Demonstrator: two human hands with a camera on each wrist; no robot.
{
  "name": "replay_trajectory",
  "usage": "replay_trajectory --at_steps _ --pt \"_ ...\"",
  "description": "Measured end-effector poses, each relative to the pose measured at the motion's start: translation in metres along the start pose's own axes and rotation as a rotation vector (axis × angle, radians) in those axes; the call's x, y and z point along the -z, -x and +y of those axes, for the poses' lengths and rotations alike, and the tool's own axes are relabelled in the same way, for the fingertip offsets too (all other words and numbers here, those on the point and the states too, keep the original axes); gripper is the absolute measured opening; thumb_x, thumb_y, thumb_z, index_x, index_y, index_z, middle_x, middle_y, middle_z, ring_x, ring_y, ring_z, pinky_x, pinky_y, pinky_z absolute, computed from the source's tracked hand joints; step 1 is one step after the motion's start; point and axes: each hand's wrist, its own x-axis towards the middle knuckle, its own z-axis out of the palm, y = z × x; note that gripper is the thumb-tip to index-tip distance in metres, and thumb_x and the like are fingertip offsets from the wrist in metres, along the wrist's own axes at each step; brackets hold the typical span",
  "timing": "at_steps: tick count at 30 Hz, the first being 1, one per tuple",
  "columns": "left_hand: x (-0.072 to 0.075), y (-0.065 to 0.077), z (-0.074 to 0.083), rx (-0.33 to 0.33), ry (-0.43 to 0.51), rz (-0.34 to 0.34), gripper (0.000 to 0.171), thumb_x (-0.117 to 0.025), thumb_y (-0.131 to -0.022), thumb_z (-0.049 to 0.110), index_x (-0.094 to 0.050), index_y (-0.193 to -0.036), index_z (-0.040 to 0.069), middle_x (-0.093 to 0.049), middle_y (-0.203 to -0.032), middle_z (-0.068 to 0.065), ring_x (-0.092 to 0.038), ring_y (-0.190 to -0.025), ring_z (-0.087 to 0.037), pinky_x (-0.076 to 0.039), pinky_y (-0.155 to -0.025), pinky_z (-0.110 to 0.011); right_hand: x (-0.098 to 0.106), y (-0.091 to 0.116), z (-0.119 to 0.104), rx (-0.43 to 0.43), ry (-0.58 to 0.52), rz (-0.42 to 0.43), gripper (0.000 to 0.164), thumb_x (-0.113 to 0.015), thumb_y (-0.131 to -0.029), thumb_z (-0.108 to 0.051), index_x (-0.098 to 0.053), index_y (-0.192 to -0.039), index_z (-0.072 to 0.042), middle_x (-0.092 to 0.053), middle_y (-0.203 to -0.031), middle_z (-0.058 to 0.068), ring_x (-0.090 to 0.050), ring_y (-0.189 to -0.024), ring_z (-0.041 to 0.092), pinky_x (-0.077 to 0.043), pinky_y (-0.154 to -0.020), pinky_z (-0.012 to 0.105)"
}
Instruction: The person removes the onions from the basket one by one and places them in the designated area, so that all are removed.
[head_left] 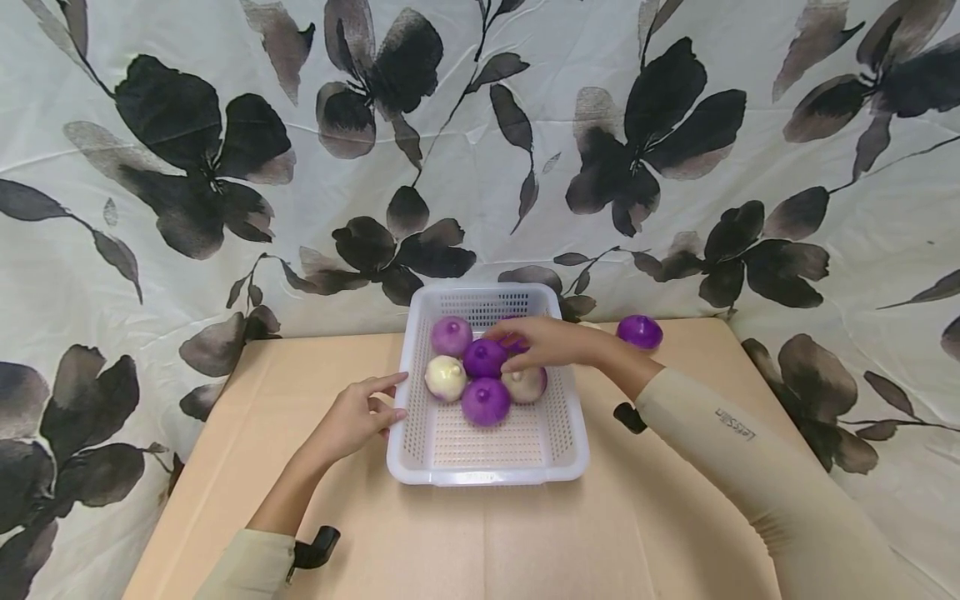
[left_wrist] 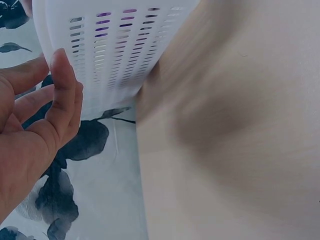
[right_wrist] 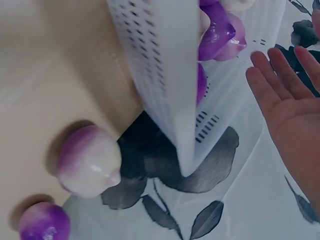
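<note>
A white perforated plastic basket [head_left: 487,477] holds several glossy onions, among them a purple onion [head_left: 486,402], a whitish onion [head_left: 446,378] and a mauve onion [head_left: 451,336]. My left hand [head_left: 360,417] grips the basket's left rim lightly, thumb and fingers against its edge and outer wall. Over the basket's right half, my right hand [head_left: 551,342] is held with loosely extended fingers. In the right wrist view, its fingers [right_wrist: 282,82] are apart from the onions and hold nothing. Partly behind that hand lies a pale purple-tinged onion [head_left: 527,387].
To the right of the basket, a purple onion [head_left: 640,332] lies near the back edge of the tan table [head_left: 360,533]. A cream and purple onion [right_wrist: 90,161] lies close by, mostly hidden by my right wrist in the head view. Floral cloth [head_left: 517,192] hangs behind.
</note>
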Motion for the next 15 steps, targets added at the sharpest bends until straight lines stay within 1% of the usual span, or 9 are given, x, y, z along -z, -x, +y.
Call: replay_trajectory --at_steps 2,4,7,11,14,15 --pt "0.001 0.0 0.0 0.002 0.002 0.001 0.061 -0.072 -0.091 -0.004 -0.05 -0.148 -0.005 -0.058 -0.126 -0.027 -0.071 -0.078 -0.02 -0.064 -0.065 -0.044 0.0 -0.007 -0.003 -0.031 0.012 -0.048 0.06 -0.076 -0.094 -0.017 -0.054 -0.148 -0.005 -0.058 -0.147 0.019 -0.055 -0.136 0.039 -0.044 -0.117 0.055" --pt "0.002 0.0 0.0 0.002 0.004 0.001 0.061 -0.072 -0.091 -0.004 -0.05 -0.148 -0.005 -0.058 -0.126 -0.027 -0.071 -0.078 -0.02 -0.064 -0.066 -0.049 0.0 -0.014 -0.007 -0.049 0.04 -0.11 0.06 -0.076 -0.094 -0.019 -0.054 -0.148 -0.007 -0.058 -0.146 0.018 -0.055 -0.136 0.038 -0.045 -0.116 0.053" --pt "0.002 0.0 0.0 0.005 0.005 0.002 0.061 -0.072 -0.091 -0.004 -0.05 -0.149 -0.005 -0.057 -0.126 -0.027 -0.071 -0.078 -0.019 -0.064 -0.066 -0.048 -0.001 -0.025 -0.01 -0.046 0.088 -0.217 0.06 -0.075 -0.095 -0.02 -0.052 -0.149 -0.005 -0.056 -0.148 0.018 -0.053 -0.139 0.037 -0.045 -0.117 0.049" --pt "0.002 -0.001 0.0 -0.001 0.017 0.0 0.062 -0.072 -0.091 -0.005 -0.05 -0.148 -0.006 -0.057 -0.126 -0.027 -0.071 -0.077 -0.018 -0.064 -0.066 -0.048 -0.002 -0.038 -0.01 -0.076 0.078 -0.342 0.062 -0.073 -0.095 -0.017 -0.048 -0.15 -0.001 -0.049 -0.154 0.022 -0.052 -0.138 0.037 -0.055 -0.105 0.041" --pt "0.001 -0.001 0.0 -0.001 0.032 -0.006 0.062 -0.072 -0.091 -0.005 -0.05 -0.148 -0.006 -0.056 -0.126 -0.028 -0.071 -0.077 -0.018 -0.064 -0.066 -0.047 -0.004 -0.045 -0.008 -0.125 0.062 -0.398 0.064 -0.072 -0.096 -0.016 -0.046 -0.151 0.002 -0.045 -0.156 0.024 -0.054 -0.135 0.037 -0.06 -0.094 0.041" --pt "0.001 -0.001 0.0 -0.001 0.036 -0.009 0.062 -0.072 -0.091 -0.005 -0.049 -0.149 -0.006 -0.056 -0.126 -0.028 -0.071 -0.078 -0.018 -0.064 -0.066 -0.047 -0.005 -0.047 -0.007 -0.13 0.069 -0.408 0.064 -0.072 -0.096 -0.017 -0.045 -0.151 0.002 -0.045 -0.156 0.025 -0.053 -0.135 0.037 -0.058 -0.098 0.042"
